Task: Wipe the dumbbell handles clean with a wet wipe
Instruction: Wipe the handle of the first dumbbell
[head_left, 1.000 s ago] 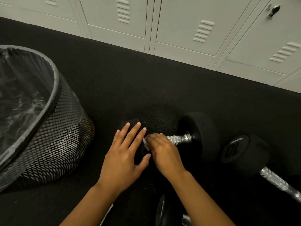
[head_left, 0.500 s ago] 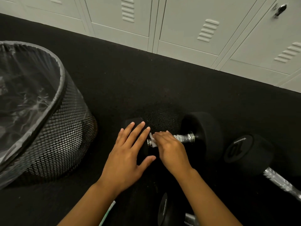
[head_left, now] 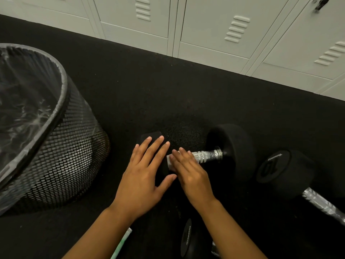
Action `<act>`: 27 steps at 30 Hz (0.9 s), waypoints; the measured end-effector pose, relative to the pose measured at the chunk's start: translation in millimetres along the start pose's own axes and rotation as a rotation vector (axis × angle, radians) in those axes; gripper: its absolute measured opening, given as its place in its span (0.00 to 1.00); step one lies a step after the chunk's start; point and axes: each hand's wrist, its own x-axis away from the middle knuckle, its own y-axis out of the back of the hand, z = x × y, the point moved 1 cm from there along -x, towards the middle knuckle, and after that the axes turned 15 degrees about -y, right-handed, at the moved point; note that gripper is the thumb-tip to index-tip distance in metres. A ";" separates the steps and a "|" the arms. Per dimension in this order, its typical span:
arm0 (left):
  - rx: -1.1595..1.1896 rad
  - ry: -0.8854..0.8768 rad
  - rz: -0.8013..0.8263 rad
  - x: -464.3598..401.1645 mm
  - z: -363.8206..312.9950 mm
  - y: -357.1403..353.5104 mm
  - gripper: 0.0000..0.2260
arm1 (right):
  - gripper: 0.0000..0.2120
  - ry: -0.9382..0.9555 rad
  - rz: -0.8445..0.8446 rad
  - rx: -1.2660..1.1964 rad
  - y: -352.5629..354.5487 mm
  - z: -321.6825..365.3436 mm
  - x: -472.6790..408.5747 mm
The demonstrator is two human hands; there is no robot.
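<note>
Dumbbell handle (head_left: 207, 156) runs left-to-right on the floor between its heads; my right hand (head_left: 188, 172) presses the wet wipe (head_left: 170, 161) at its left end, fingers flat, while my left hand (head_left: 143, 176), spread, steadies the left head (head_left: 149, 137).

The flat left hand (head_left: 141, 176) hides most of the near black rubber dumbbell's left head (head_left: 149, 136); the right hand (head_left: 190, 172) covers the white wet wipe (head_left: 170, 161) but for one edge. The frame's edges crop the black mesh waste bin (head_left: 61, 165) at left, the second dumbbell's knurled steel handle (head_left: 323, 204) at lower right, and a green-and-white packet (head_left: 122, 243) at the bottom.
</note>
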 end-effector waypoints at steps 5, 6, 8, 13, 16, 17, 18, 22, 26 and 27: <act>0.001 -0.006 -0.010 0.4 -0.5 -0.7 0.31 | 0.13 -0.060 -0.032 0.007 -2.2 6.2 -12.9; 0.004 -0.002 -0.011 0.6 -0.4 -1.0 0.31 | 0.13 -0.057 -0.024 -0.005 -5.2 10.3 -10.5; 0.010 -0.002 -0.010 0.9 -0.6 -1.5 0.31 | 0.14 0.003 -0.016 0.001 -3.3 6.3 -3.9; 0.013 -0.006 -0.014 0.7 -0.6 -1.1 0.31 | 0.15 -0.086 -0.012 0.090 5.2 2.0 -12.4; 0.013 -0.006 -0.015 0.1 0.2 -1.0 0.31 | 0.19 -0.149 0.095 0.105 1.4 17.3 -12.3; 0.016 -0.007 -0.014 -0.1 0.3 -0.7 0.31 | 0.20 -0.127 0.126 0.099 4.6 16.3 -11.2; 0.019 -0.008 -0.015 -0.1 0.3 -0.3 0.31 | 0.19 -0.110 0.141 0.095 9.9 13.7 -12.0; 0.019 -0.016 -0.017 0.1 0.2 -0.1 0.31 | 0.15 -0.175 0.175 0.107 19.3 10.7 -29.5; 0.018 -0.020 -0.014 0.7 0.5 -0.2 0.32 | 0.12 -0.167 0.273 0.122 13.8 16.1 -30.0; 0.019 -0.021 -0.011 1.1 0.5 0.0 0.32 | 0.14 -0.163 0.280 0.120 18.0 14.1 -29.8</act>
